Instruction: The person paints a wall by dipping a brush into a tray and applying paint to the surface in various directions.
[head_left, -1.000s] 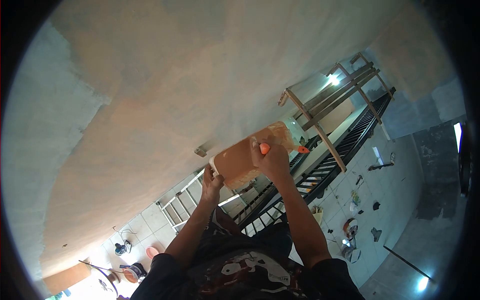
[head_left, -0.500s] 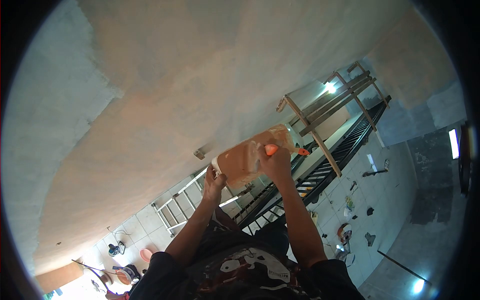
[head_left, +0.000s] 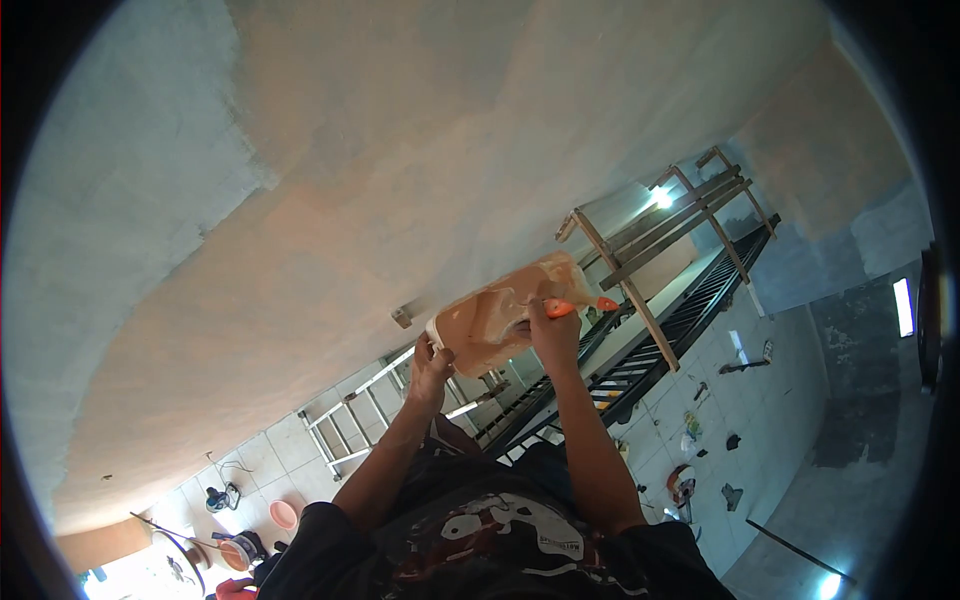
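My left hand (head_left: 431, 368) grips the near left end of a long mortar board (head_left: 495, 310), thumb over its edge. Wet paste, peach-coloured with paler swirls, is smeared over the board. My right hand (head_left: 555, 338) is closed around the orange handle of a putty knife (head_left: 560, 308), low over the right half of the board; its blade is largely hidden by hand and paste. Another orange-ended piece (head_left: 607, 304) juts out at the board's right end. The board is held up close to the skim-coated wall (head_left: 380, 180).
An aluminium ladder (head_left: 350, 420) stands below on the left. A wooden trestle (head_left: 640, 250) and black railing (head_left: 690, 300) run to the right. Far below, on the tiled floor (head_left: 720, 400), lie scattered tools, a pink basin (head_left: 283, 514) and a fan (head_left: 220, 497).
The right hand has turned and shifted slightly down, with the orange handle now lying more sideways. Pale swirls in the paste have changed shape. The left hand keeps its hold; the view tilted slightly.
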